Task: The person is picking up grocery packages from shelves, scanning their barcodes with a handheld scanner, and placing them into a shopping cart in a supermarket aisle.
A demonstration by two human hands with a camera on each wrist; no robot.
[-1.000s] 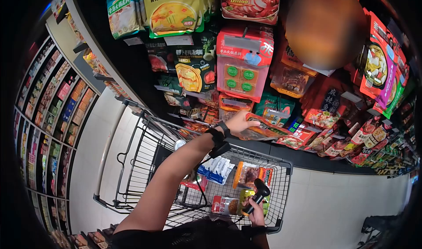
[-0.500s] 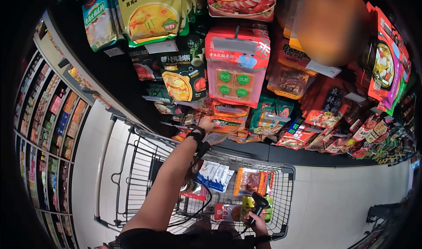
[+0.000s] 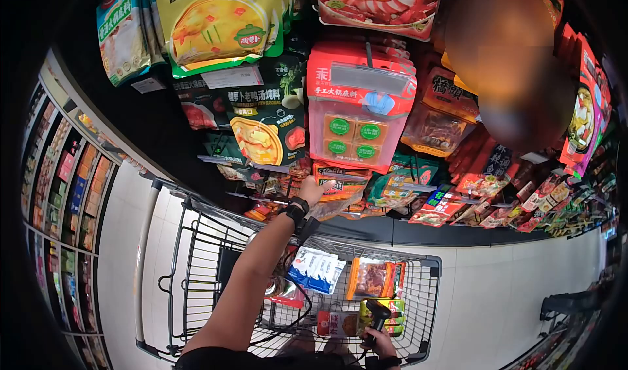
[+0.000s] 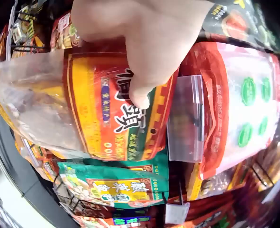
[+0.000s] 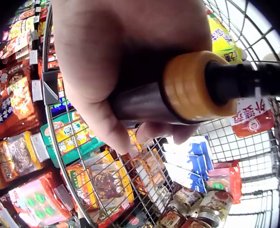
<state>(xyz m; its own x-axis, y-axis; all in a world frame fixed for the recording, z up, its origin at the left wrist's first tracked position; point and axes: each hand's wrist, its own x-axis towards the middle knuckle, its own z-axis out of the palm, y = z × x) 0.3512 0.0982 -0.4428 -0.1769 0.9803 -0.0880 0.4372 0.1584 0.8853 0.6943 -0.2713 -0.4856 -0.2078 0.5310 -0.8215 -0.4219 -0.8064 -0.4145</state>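
My left hand (image 3: pixel 315 189) is at the lower part of the hanging display, gripping the upper edge of a red and orange seasoning packet (image 3: pixel 340 199). In the left wrist view the thumb presses the printed front of this packet, while the other fingers are hidden behind it. The packet has a clear window on one side. Low over the shopping cart (image 3: pixel 428 304), my right hand (image 3: pixel 382 345) holds a black handheld scanner (image 3: pixel 377 314). The right wrist view shows fingers wrapped around its handle, with an orange collar (image 5: pixel 187 85) and cable at the end.
Inside the cart lie blue and white packs (image 3: pixel 317 270), an orange-edged packet (image 3: pixel 369 278), yellow-green packs (image 3: pixel 392 311) and jars (image 5: pixel 216 206). A pink hot-pot base bag (image 3: pixel 360 108) hangs just above my left hand, a green packet (image 3: pixel 400 182) beside it.
My left hand moved left and back to the rack, and the packet went from lying tilted to hanging upright. The view shifted nearer the shelf. My right hand keeps the scanner over the cart.
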